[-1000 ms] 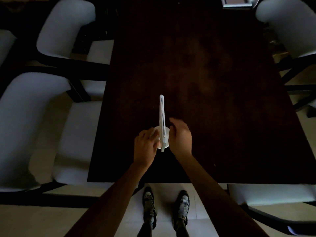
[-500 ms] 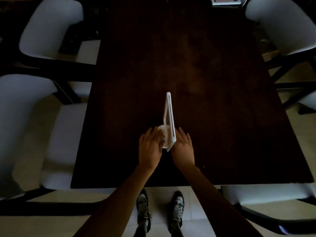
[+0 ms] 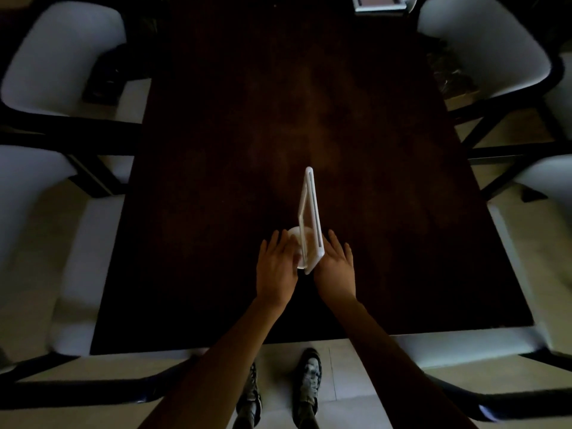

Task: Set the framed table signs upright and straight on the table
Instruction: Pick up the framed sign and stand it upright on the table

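One white framed sign (image 3: 310, 218) is standing on its round white base (image 3: 297, 243) near the front middle of the dark tabletop (image 3: 216, 181). The frame is sitting edge-on to the camera, its thin top edge pointing away from the person, and it is appearing upright with a slight lean; the panel inside it is too dim to read.

Two hands are flanking the sign. The left hand (image 3: 276, 267) is lying flat with fingers extended, its fingertips resting against the left side of the round base. The right hand (image 3: 335, 267) is likewise spread open, its inner edge lying just beside the near corner of the frame; actual contact there cannot be told. Neither hand is gripping the sign: both are flat and released.

One second framed sign (image 3: 382, 3) is showing at the far edge of the tabletop, cut off by the top of the view, so its posture cannot be told.

Five pale chairs are surrounding the tabletop: two on the left (image 3: 62, 54) (image 3: 28, 205), two on the right (image 3: 483, 48) (image 3: 548, 181), and one at the near right corner (image 3: 464, 351). Two shoes (image 3: 309, 388) are showing on the tiled floor (image 3: 337, 382) below the near edge.
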The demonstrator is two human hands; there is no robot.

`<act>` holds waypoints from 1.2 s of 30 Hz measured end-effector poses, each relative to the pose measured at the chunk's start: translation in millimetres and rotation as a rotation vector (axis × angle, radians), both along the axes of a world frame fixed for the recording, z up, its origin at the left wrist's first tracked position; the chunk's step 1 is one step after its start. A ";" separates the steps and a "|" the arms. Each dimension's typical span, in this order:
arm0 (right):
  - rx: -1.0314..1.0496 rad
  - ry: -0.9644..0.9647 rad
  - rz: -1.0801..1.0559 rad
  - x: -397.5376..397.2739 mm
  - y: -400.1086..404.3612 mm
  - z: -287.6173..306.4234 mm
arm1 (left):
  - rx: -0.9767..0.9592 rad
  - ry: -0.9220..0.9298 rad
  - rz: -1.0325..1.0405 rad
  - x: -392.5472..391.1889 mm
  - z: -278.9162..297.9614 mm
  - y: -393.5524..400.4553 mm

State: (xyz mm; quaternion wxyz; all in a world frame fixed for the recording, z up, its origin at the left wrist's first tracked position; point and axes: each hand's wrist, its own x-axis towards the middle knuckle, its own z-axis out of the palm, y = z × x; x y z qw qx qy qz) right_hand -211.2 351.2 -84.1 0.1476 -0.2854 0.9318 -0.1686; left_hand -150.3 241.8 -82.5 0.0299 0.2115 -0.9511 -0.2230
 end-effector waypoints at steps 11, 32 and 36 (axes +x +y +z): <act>0.000 -0.011 -0.029 -18.4 29.3 2.4 | 0.035 0.012 -0.015 -20.5 0.5 28.7; -0.140 -0.046 -0.076 -22.2 34.2 4.9 | 0.037 -0.031 -0.002 -29.1 -17.1 28.8; -0.137 -0.049 -0.061 -23.4 35.0 7.3 | 0.029 -0.003 -0.003 -27.2 -12.6 27.7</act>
